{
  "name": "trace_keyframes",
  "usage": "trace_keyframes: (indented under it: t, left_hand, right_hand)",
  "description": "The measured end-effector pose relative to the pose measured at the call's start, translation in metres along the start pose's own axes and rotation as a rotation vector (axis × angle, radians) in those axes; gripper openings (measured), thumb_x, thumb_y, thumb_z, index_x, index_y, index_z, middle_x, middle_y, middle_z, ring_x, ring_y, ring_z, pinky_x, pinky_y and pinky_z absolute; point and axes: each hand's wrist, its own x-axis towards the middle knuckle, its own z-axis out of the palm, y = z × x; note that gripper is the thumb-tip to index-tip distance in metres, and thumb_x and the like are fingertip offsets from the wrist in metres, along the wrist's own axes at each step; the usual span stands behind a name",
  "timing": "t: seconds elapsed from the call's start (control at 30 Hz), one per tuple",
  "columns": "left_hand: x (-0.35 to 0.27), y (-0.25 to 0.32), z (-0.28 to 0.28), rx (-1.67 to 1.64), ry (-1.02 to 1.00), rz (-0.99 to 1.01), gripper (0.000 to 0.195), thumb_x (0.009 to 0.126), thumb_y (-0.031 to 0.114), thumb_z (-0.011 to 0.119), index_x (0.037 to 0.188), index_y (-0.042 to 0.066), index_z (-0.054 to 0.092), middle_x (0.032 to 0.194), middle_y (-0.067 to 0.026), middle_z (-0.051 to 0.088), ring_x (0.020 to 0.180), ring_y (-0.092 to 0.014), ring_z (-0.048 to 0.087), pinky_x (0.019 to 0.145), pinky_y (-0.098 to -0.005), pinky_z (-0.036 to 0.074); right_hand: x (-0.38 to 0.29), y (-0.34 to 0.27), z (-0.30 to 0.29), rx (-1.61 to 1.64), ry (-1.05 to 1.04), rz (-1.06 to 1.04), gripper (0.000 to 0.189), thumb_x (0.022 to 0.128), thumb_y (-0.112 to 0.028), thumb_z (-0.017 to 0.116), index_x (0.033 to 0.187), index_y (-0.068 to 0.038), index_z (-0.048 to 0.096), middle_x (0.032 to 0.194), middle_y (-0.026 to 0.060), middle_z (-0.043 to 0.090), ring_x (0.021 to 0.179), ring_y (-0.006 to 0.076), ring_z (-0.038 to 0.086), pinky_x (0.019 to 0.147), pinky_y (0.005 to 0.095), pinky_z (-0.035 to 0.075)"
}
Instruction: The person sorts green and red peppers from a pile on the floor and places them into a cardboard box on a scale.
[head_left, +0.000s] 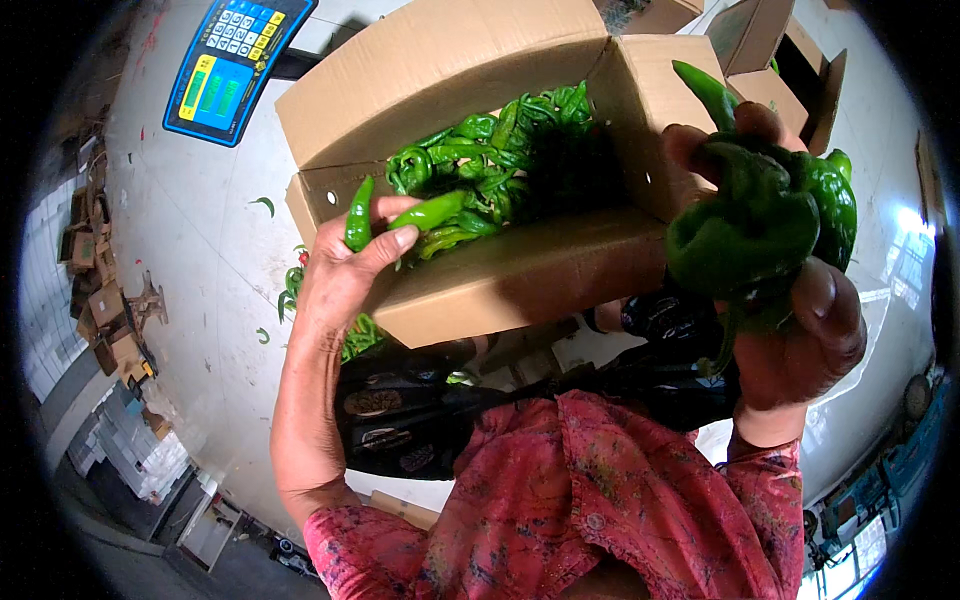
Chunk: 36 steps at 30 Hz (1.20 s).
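Observation:
My left hand (341, 255) is at the left end of an open cardboard box (517, 289). It holds a light green pepper (429, 211) between thumb and fingers, and another green pepper (360, 216) stands up by the index finger. Raised high and close to the camera, my right hand (799, 360) grips a bunch of dark green peppers (742, 225), with a slim pointed one (706, 91) sticking out at the top. Many green peppers (480, 150) lie inside the box, and deep shadow hides those at its right side.
A scale's keypad and display panel (229, 71) stands beyond the box's left flap. More cardboard boxes (765, 97) are at the far right. Loose peppers (291, 289) and a pile of them (361, 337) lie on the pale floor at left. Flattened cardboard (105, 307) is heaped farther off.

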Motion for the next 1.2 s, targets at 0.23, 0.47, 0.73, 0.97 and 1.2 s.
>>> trace_keyframes:
  t: [0.23, 0.47, 0.73, 0.97, 1.2]
  left_hand:
    - [0.017, -0.022, 0.000, 0.446, -0.173, 0.050, 0.036, 0.088, 0.016, 0.071, 0.119, -0.001, 0.066, 0.104, -0.0137, 0.070, 0.095, -0.020, 0.062, 0.086, -0.0318, 0.047]
    - [0.019, -0.017, -0.003, 0.340, -0.006, 0.021, 0.036, 0.086, 0.020, 0.074, 0.113, -0.002, 0.063, 0.095, -0.0079, 0.064, 0.087, -0.013, 0.057, 0.079, -0.0294, 0.047]
    - [0.028, -0.016, -0.005, 0.168, 0.015, 0.033, 0.033, 0.094, 0.020, 0.061, 0.120, -0.001, 0.062, 0.107, -0.0081, 0.067, 0.104, -0.018, 0.058, 0.095, -0.0331, 0.042]
    - [0.030, 0.002, 0.024, 0.490, -0.060, 0.362, 0.033, 0.088, 0.009, 0.065, 0.119, -0.002, 0.064, 0.102, -0.0147, 0.066, 0.102, -0.025, 0.062, 0.094, -0.0347, 0.044]
    - [0.051, -0.002, 0.059, 0.932, -0.050, 0.791, 0.030, 0.080, -0.002, 0.067, 0.109, 0.006, 0.069, 0.108, -0.0126, 0.066, 0.112, -0.033, 0.058, 0.097, -0.0433, 0.042]
  right_hand:
    - [-0.013, 0.019, -0.020, -0.585, 0.105, -0.262, 0.055, 0.069, -0.008, 0.078, 0.116, 0.000, 0.052, 0.110, 0.0148, 0.059, 0.099, 0.0216, 0.063, 0.086, 0.0318, 0.053]
    - [-0.011, 0.025, -0.021, -0.908, 0.151, -0.415, 0.047, 0.062, 0.000, 0.084, 0.103, -0.002, 0.061, 0.096, 0.0052, 0.067, 0.088, 0.0164, 0.067, 0.080, 0.0284, 0.055]
    - [0.008, -0.005, 0.007, -0.183, -0.024, 0.048, 0.049, 0.080, -0.014, 0.069, 0.121, 0.005, 0.051, 0.119, 0.0206, 0.058, 0.102, 0.0237, 0.063, 0.086, 0.0298, 0.052]
    - [0.035, -0.008, 0.028, 0.724, -0.179, 0.195, 0.067, 0.091, -0.023, 0.056, 0.145, 0.008, 0.032, 0.138, 0.0302, 0.049, 0.113, 0.0260, 0.060, 0.090, 0.0300, 0.048]
    - [0.039, -0.014, 0.018, 0.579, -0.182, 0.245, 0.066, 0.091, -0.025, 0.056, 0.145, 0.006, 0.035, 0.135, 0.0246, 0.053, 0.118, 0.0252, 0.059, 0.096, 0.0302, 0.045]
